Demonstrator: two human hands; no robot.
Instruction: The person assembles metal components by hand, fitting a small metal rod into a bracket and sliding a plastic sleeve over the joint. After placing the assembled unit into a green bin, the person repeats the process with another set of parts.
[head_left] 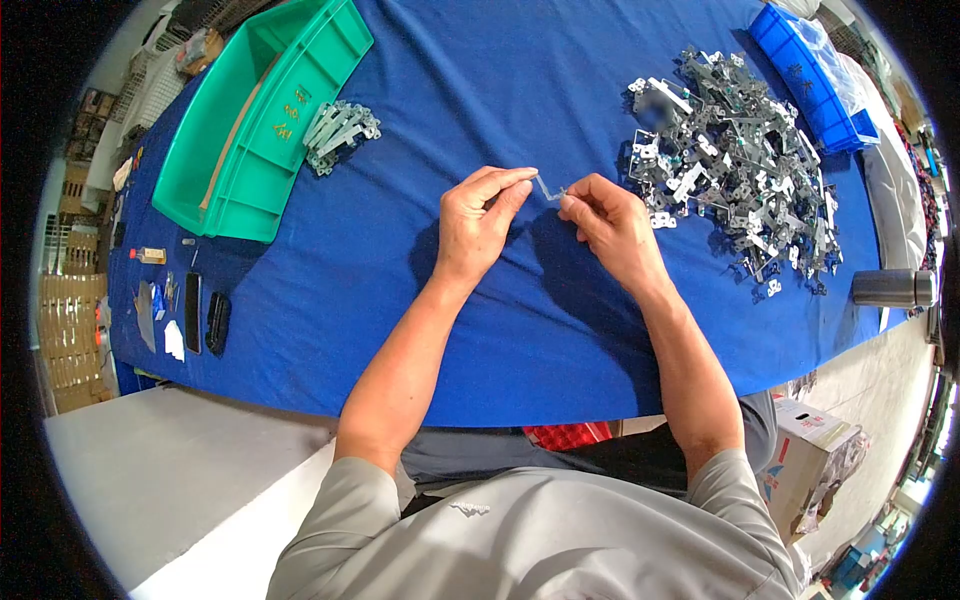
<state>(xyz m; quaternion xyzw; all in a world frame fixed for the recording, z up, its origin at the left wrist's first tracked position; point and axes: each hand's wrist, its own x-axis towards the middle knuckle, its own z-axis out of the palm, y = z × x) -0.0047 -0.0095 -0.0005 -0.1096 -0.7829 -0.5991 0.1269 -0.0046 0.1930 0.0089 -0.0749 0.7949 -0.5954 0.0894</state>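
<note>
One blue-clothed table [500,330], bracket heap [730,160], green bin [270,110], pale floor [885,375].

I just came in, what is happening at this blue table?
A person pinches one small metal bracket between the left hand and the right hand, above the blue table. A large loose pile of metal parts lies to the right; a small stack sits beside the green bin at the left.
</note>
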